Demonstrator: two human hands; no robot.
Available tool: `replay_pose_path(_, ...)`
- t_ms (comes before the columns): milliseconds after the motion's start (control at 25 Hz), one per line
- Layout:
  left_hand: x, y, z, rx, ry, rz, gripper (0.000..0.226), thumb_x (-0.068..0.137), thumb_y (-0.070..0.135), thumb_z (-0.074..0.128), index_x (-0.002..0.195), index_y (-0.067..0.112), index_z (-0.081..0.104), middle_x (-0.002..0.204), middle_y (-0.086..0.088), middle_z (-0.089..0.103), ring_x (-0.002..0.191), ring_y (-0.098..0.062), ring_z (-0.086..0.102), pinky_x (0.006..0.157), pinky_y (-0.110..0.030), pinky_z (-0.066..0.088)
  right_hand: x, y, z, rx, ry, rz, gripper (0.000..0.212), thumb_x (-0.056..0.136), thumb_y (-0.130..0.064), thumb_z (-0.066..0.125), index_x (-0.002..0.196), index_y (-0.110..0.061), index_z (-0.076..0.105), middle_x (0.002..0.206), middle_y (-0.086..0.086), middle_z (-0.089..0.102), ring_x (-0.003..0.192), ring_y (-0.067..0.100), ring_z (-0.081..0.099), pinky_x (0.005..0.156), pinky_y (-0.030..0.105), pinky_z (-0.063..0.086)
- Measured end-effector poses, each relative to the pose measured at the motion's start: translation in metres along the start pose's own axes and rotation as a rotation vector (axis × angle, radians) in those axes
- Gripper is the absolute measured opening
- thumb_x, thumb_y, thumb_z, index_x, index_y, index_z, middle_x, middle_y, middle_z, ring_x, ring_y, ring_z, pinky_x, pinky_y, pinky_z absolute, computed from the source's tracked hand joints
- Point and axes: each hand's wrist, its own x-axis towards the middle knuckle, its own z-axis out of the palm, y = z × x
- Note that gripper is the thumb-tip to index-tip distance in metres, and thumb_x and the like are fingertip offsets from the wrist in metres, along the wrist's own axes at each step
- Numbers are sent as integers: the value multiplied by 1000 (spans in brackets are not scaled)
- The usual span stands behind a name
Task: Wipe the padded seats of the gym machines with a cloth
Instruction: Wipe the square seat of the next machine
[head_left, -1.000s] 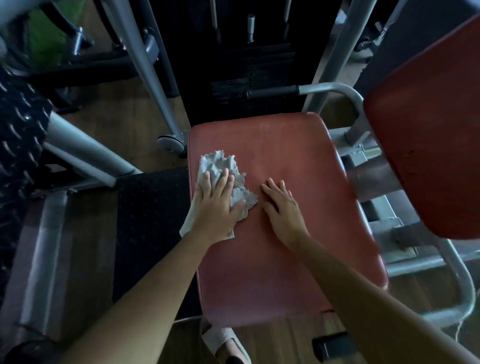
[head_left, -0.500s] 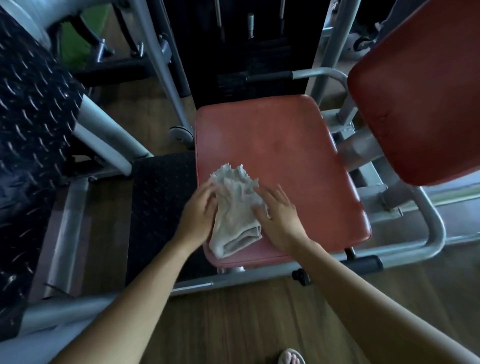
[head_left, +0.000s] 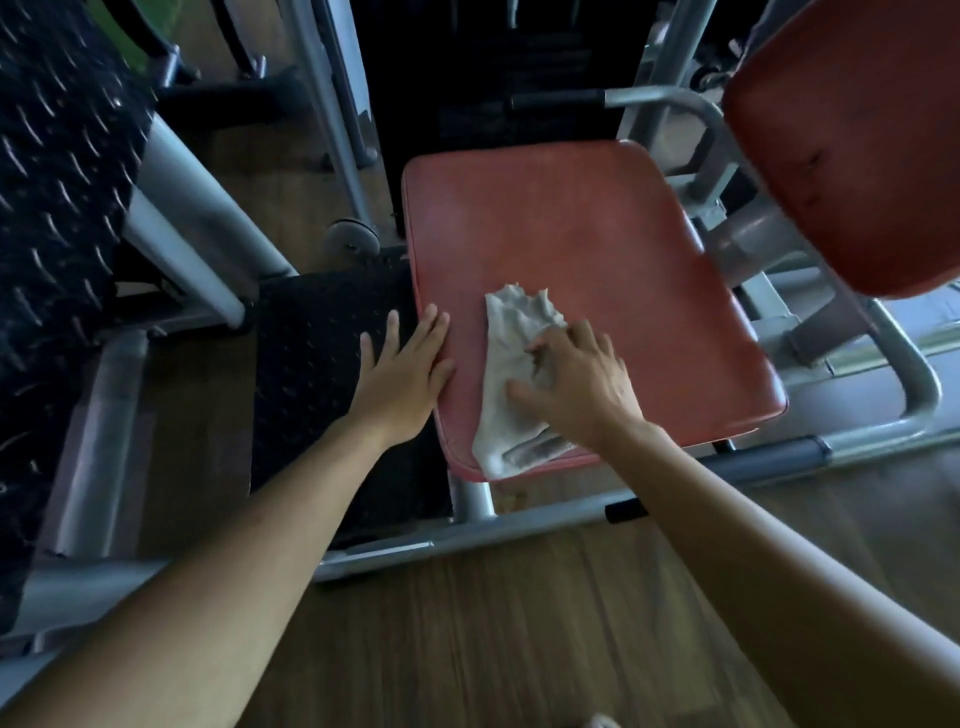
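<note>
ok, step in hand reads as wiping the near-left part of the dull red padded vinyl seat (head_left: 571, 244). right hand (head_left: 582, 387) lies on the crumpled off-white cloth (head_left: 506, 395), fingers spread and bent, tips dug into the fabric. can't tell if it pinches a fold or only presses. left hand (head_left: 402, 371) is flat with straight fingers at the seat's left edge, partly over the black tread-plate footrest (head_left: 311, 374). it is just beside the cloth, not touching it, and holds nothing. hands are apart.

cloth sits on the seat's near-left corner, with its near end at the front lip. to do this well, my read: spread the cloth flatter for more contact and press evenly. run overlapping strokes from the far edge toward the front, and cover the rounded corners and the rim seam. the left hand can steady the pad.

cloth looks bunched, with a ragged far edge and a thick folded roll at the near end. damp or dry, can't tell. seat surface shows a worn sheen. the red padded backrest (head_left: 857, 145) at right probably needs a pass too.
</note>
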Motion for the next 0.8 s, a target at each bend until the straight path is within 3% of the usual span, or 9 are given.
replay_pose_path(80,5,-5,6,48,91,67,61,107,45,21,161,22,7,169,8,-3,154,-23,-17,124,-52,-10,7,-10,11,14,42,50,79,80,-68,60,143,-26,40,134,3,43,122,32,42,105,51,36)
replay_pose_path(160,10,-10,16,35,183,125,60,106,41,25,160,16,15,169,2,6,155,-21,-15,123,-50,-12,6,-8,30,-14,115,-25,73,82,-65,58,145,-33,38,152,-3,36,131,34,35,110,51,28)
replay_pose_path(240,13,-14,28,-79,219,172,59,107,39,25,161,18,13,169,4,3,154,-17,-19,121,-44,-17,4,2,37,0,145,-86,64,87,-55,55,147,-40,39,160,-12,31,139,31,29,114,48,22)
replay_pose_path(400,11,-18,46,-185,287,192,61,103,46,14,161,31,2,167,17,-9,148,-10,-29,118,-41,-23,-7,10,31,28,205,-128,50,88,-41,58,137,-36,55,144,-9,52,131,28,42,105,41,31)
replay_pose_path(560,11,-20,50,-229,318,189,55,108,44,18,161,33,7,167,18,-2,151,-10,-23,121,-43,-22,-23,10,40,-19,266,-139,65,85,-59,61,142,-30,47,139,-5,54,127,31,47,104,48,39)
replay_pose_path(680,9,-20,51,-228,327,189,53,109,41,18,161,33,10,168,17,1,153,-12,-19,122,-44,-19,-23,7,38,95,372,-222,29,87,-28,62,115,-23,58,111,0,65,102,29,62,85,42,52)
replay_pose_path(800,6,-20,51,-175,354,213,52,109,38,17,161,28,14,168,11,6,154,-18,-16,122,-47,-15,-42,18,45,125,481,-353,41,85,-14,55,122,-32,59,110,-5,63,99,22,64,83,43,55)
